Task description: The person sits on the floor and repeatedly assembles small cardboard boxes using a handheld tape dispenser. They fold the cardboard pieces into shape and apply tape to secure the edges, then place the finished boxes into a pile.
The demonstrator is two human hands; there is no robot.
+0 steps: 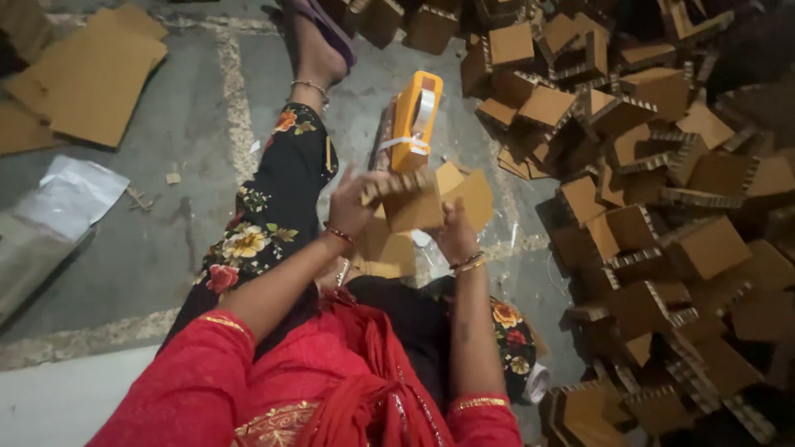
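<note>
My left hand [352, 204] and my right hand [455, 233] both grip a folded brown corrugated cardboard piece [414, 201] in front of me, above my lap. The left hand holds its left end, where the ridged edge shows. The right hand supports it from below on the right. Just beyond the piece, an orange tape dispenser [414, 120] with a white roll lies on the concrete floor [149, 248]. More flat cardboard pieces [387, 252] lie under my hands.
A big heap of folded cardboard corner pieces [662, 207] fills the right side. Flat cardboard sheets [87, 74] lie at the far left, with white plastic wrap [70, 194] below them. My outstretched leg in flowered black trousers [265, 215] runs up the middle.
</note>
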